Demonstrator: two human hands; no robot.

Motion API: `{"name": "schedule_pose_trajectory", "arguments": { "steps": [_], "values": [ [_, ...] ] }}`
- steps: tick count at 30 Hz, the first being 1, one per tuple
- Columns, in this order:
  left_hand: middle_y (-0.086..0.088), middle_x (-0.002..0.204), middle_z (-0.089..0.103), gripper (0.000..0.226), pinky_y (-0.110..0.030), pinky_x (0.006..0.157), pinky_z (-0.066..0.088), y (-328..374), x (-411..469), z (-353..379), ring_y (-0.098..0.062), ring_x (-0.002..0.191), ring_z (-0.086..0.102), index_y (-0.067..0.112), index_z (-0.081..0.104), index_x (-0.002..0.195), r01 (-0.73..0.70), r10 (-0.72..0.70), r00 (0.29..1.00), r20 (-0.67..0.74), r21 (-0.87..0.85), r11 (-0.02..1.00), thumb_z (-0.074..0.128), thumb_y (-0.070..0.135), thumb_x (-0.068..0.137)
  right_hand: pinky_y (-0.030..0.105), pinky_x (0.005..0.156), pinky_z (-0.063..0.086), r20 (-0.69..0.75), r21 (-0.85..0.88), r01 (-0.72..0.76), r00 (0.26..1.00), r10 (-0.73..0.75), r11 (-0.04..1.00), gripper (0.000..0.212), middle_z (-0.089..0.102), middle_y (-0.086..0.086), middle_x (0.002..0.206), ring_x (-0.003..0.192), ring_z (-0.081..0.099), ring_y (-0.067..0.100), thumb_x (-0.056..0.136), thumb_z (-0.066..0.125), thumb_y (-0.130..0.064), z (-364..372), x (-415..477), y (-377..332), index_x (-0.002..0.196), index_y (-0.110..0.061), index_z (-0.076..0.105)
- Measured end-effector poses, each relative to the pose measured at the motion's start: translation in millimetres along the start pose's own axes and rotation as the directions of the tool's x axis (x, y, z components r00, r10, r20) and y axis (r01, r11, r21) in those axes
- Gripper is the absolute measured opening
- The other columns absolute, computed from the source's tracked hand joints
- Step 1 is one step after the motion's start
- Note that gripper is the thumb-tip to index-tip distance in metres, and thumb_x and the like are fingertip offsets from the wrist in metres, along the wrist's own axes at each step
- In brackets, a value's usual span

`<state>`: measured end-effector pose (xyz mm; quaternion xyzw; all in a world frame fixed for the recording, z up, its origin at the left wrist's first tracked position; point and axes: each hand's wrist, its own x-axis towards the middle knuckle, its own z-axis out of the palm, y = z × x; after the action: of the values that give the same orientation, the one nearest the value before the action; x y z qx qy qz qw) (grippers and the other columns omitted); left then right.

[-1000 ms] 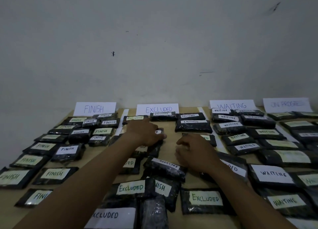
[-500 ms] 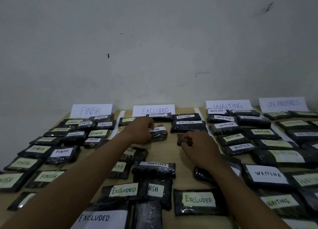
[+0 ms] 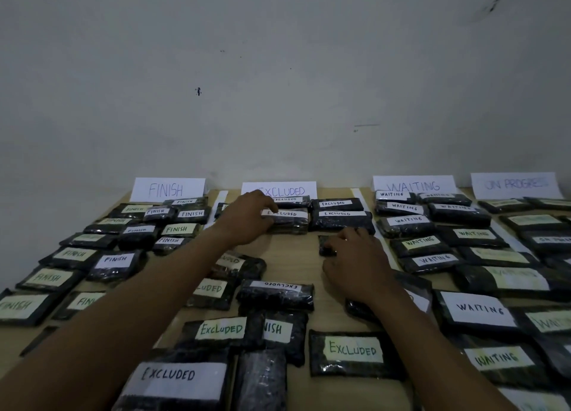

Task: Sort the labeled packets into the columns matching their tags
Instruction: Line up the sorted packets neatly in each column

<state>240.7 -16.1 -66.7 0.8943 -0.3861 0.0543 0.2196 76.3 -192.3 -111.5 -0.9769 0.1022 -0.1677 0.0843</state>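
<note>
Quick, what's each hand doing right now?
Left hand: grips black plastic packet labelled EXCLUDED.
Right hand: pinches small black plastic packet, label hidden.

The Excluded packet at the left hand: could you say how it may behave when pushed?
The Excluded packet looks plump and creased, so probably pliable, not stiff. Its glossy wrap would likely slide on the smooth table. Lying flat, it seems unlikely to roll or tip.

Both hands busy in the Excluded column

Left hand (image 3: 247, 219) grips an Excluded packet (image 3: 289, 222) just below the Excluded sign (image 3: 296, 190). Right hand (image 3: 355, 264) curls its fingers over a small dark packet (image 3: 326, 245) on the table (image 3: 293, 257), near the Waiting packets (image 3: 420, 243).
</note>
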Motion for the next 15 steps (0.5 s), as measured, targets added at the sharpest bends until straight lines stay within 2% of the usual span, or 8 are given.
{"name": "schedule_pose_trajectory", "arguments": {
  "steps": [3, 7, 9, 12, 15],
  "values": [
    [0.005, 0.104, 0.065, 0.027, -0.031, 0.085, 0.05, -8, -27, -27, -0.013, 0.098, 0.06, 0.02, 0.069, 0.103, 0.04, -0.032, 0.993, 0.113, -0.072, 0.997, 0.062, 0.004, 0.082, 0.039, 0.092, 0.035, -0.05, -0.005, 0.109, 0.993, -0.109, 0.994, 0.032, 0.057, -0.002, 0.118, 0.113, 0.045, 0.023, 0.089, 0.052, -0.034, -1, 0, -11, 0.118, -0.026, 0.063],
    [0.015, 0.117, 0.055, 0.039, -0.026, 0.097, 0.04, -25, -59, -55, -0.004, 0.11, 0.049, 0.028, 0.063, 0.116, 0.066, -0.088, 0.925, 0.369, 0.073, 0.995, 0.066, 0.01, 0.082, 0.034, 0.089, 0.039, 0.009, 0.11, 0.196, 0.98, -0.198, 0.975, 0.031, 0.058, -0.003, 0.118, 0.113, 0.045, 0.018, 0.092, 0.05, -0.031, 1, -2, -21, 0.121, -0.026, 0.061],
    [0.015, 0.123, 0.047, 0.046, -0.024, 0.099, 0.034, -30, -71, -59, -0.003, 0.113, 0.041, 0.028, 0.058, 0.125, 0.074, -0.127, 0.888, 0.442, 0.135, 0.988, 0.071, 0.019, 0.082, 0.031, 0.085, 0.04, 0.069, 0.144, 0.19, 0.977, -0.201, 0.971, 0.03, 0.059, -0.003, 0.116, 0.111, 0.047, 0.016, 0.094, 0.049, -0.028, 1, -3, -22, 0.121, -0.026, 0.061],
    [0.013, 0.131, 0.046, 0.049, -0.026, 0.097, 0.036, -34, -81, -52, -0.003, 0.111, 0.039, 0.028, 0.056, 0.127, 0.044, -0.113, 0.897, 0.427, 0.168, 0.985, 0.073, 0.022, 0.081, 0.028, 0.081, 0.041, 0.105, 0.225, 0.138, 0.981, -0.165, 0.964, 0.029, 0.061, -0.003, 0.112, 0.106, 0.051, 0.014, 0.094, 0.049, -0.022, -1, -4, -22, 0.12, -0.025, 0.062],
    [0.01, 0.122, 0.053, 0.045, -0.027, 0.091, 0.043, -32, -83, -44, -0.009, 0.108, 0.05, 0.03, 0.059, 0.12, 0.034, -0.06, 0.944, 0.325, 0.085, 0.996, 0.077, 0.024, 0.078, 0.028, 0.084, 0.044, 0.082, 0.311, 0.076, 0.991, -0.106, 0.947, 0.028, 0.064, -0.004, 0.111, 0.103, 0.055, 0.013, 0.093, 0.05, -0.016, 1, -3, -19, 0.113, -0.023, 0.067]
  ]
}}
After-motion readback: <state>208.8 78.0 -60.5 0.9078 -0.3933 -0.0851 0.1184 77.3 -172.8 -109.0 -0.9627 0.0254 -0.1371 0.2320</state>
